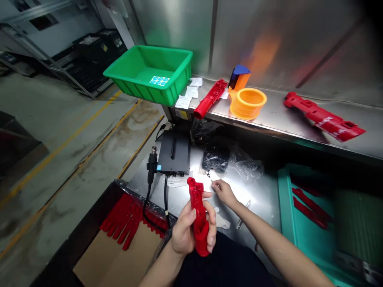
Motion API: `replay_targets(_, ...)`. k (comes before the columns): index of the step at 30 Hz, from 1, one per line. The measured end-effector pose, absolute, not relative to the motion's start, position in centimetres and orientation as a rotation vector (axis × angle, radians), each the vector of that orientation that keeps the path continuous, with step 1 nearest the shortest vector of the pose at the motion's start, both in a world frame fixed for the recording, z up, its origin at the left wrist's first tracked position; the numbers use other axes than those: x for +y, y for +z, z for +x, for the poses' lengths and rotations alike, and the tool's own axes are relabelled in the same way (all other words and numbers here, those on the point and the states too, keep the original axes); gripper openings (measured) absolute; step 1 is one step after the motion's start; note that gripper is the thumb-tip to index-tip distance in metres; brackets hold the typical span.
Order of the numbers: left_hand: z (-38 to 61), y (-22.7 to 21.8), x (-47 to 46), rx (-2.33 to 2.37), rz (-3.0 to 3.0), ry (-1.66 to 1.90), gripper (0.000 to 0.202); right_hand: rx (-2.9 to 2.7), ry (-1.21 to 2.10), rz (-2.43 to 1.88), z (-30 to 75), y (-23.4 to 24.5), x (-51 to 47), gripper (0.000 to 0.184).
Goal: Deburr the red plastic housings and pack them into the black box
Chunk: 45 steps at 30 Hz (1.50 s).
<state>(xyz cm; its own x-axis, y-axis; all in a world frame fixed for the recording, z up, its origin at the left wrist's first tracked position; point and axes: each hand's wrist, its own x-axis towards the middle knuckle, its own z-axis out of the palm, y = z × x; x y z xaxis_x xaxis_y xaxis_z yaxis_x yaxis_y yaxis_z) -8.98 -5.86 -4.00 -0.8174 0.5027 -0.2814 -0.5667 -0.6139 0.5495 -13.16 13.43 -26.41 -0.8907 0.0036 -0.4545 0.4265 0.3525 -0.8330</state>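
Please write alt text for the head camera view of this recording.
The left hand grips a red molded plastic part upright, while the right hand, fingers pinched, is beside it above a steel bench. Farther ahead, a steel shelf holds an orange plastic cup and another red part, with a green plastic bin at its left end.

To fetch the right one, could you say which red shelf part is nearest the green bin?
The shorter one by the orange cup; the longer lies farther right.
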Motion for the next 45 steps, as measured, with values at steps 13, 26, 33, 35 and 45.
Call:
replay_targets(13, -9.5, -4.0, -2.9, 1.338, -0.295, 2.107, 0.037, 1.611, -2.316, 0.838, -5.3, -21.4, 17.9, 0.021)
replay_targets(26, -5.8, -2.7, 0.8, 1.283, -0.105, 1.909, 0.058, 1.308, -2.648, 0.445, 0.5, -5.7, 17.1, 0.032)
replay_targets(33, -4.4, -1.6, 1.4, 1.508, 0.020, 1.951, 0.044, 1.468, -2.675, 0.561, 1.7, -3.5, 16.9, 0.024)
replay_targets(35, -4.2, -1.4, 1.7, 1.634, 0.071, 1.941, 0.039, 1.501, -2.656, 0.592, 2.2, -2.9, 16.6, 0.023)
replay_targets(45, -3.8, -1.2, 2.5, 1.936, 0.163, 1.750, 0.026, 1.878, -2.507, 0.813, 2.0, -1.5, 15.6, 0.023)
